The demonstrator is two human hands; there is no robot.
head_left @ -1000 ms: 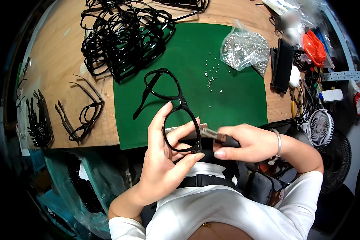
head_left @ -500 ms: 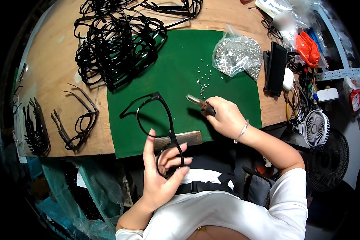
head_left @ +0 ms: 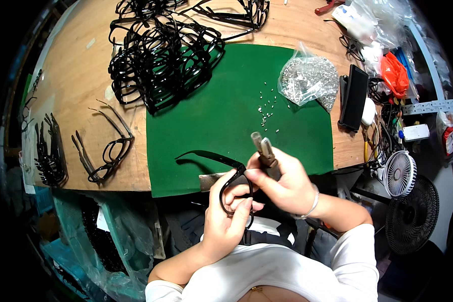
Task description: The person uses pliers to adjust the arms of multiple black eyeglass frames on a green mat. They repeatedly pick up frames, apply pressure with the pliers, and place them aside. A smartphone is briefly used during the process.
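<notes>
My left hand (head_left: 223,224) is closed around a black eyeglass frame (head_left: 221,158), its fingers curled about the rim. One temple arm of the frame sticks out to the left over the green mat (head_left: 191,126). In my right hand (head_left: 293,190) is a pair of pliers (head_left: 268,157), jaws pointing away from me and a little apart. My right thumb and fingertip meet the frame by its hinge corner; whether they pinch a small part there is hidden. Beneath my hands, a metal block (head_left: 207,183) lies at the mat's near edge, partly covered.
Several tiny silvery pieces (head_left: 265,115) lie scattered on the mat near a clear bag (head_left: 307,80) full of them. A heap of black eyeglass frames (head_left: 161,60) rises at the far left. To the right are a black phone (head_left: 355,95) and a small white fan (head_left: 399,168).
My right hand has come left and nearer, bringing the pliers upright beside the frame, and now touches its hinge corner. My left hand has tilted the frame and moved right.
</notes>
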